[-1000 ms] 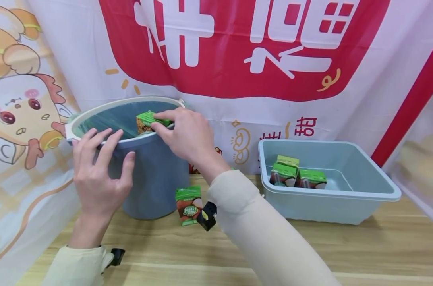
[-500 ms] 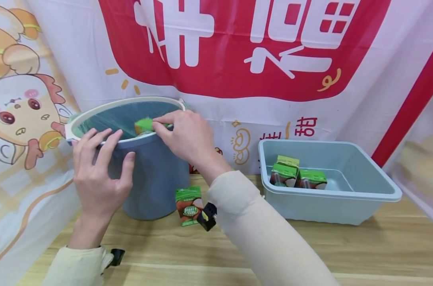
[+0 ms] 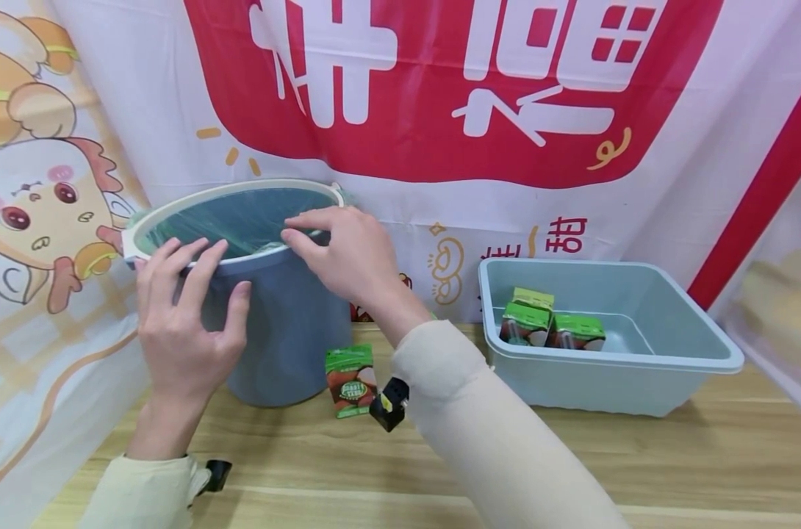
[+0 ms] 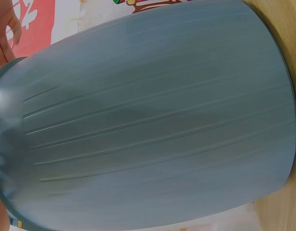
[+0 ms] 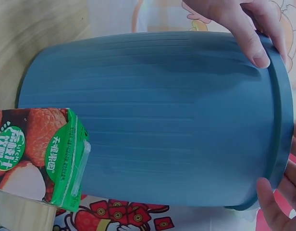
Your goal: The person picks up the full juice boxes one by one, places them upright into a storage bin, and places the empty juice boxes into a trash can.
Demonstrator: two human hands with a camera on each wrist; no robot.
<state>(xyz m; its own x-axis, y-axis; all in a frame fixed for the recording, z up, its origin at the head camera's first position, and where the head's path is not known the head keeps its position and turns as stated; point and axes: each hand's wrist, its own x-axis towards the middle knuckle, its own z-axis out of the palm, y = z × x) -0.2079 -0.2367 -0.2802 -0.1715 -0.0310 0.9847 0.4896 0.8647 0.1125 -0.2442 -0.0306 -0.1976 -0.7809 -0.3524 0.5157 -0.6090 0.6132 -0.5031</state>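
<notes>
A blue-grey trash bin (image 3: 284, 330) with a pale rim and a clear liner stands at the left. My left hand (image 3: 187, 323) rests on its near rim, fingers extended and thumb apart. Over the right side of the opening is my right hand (image 3: 349, 253), holding nothing, its thumb and index finger apart. The right wrist view shows its fingers (image 5: 277, 211) beside the bin's rim. Next to the bin's base stands a litchi juice carton (image 3: 350, 382), seen closer as a red and green juice carton (image 5: 37, 154) in the right wrist view. The bin's bottom is hidden.
To the right, a light blue plastic tub (image 3: 592, 382) holds several small juice cartons (image 3: 526, 323) at its left end. Both containers stand on a wood-grain table (image 3: 321, 470). A printed cloth (image 3: 414, 154) hangs close behind them.
The green juice carton held by my right hand over the bin has been let go and is out of sight inside. The left hand stays on the rim.
</notes>
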